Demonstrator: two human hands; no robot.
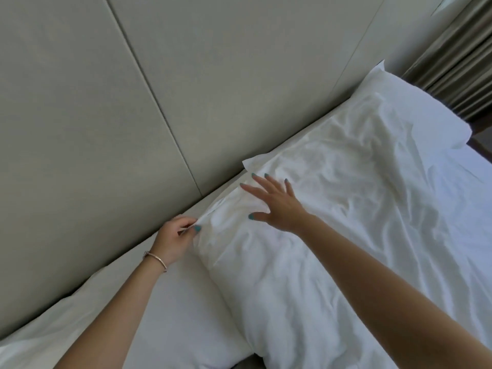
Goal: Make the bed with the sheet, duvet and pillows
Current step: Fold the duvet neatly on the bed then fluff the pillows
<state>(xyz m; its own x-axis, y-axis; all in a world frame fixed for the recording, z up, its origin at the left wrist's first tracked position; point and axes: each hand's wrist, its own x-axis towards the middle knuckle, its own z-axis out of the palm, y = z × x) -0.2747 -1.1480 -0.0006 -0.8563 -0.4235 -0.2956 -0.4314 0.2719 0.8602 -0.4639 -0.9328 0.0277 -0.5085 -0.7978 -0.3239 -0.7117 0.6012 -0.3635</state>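
A crumpled white duvet (332,249) lies across the bed, its top edge near the headboard. My left hand (174,242) pinches the duvet's corner fold between thumb and fingers. Over to the right, my right hand (274,203) lies flat with spread fingers on the duvet's top edge. A white pillow (394,107) lies at the far end by the headboard, partly under the duvet. The white sheet (165,296) shows bare at lower left.
A padded beige headboard (133,115) runs along the left and top. Beige curtains (458,62) hang at the upper right. A dark strip of floor (482,139) shows past the bed's far side.
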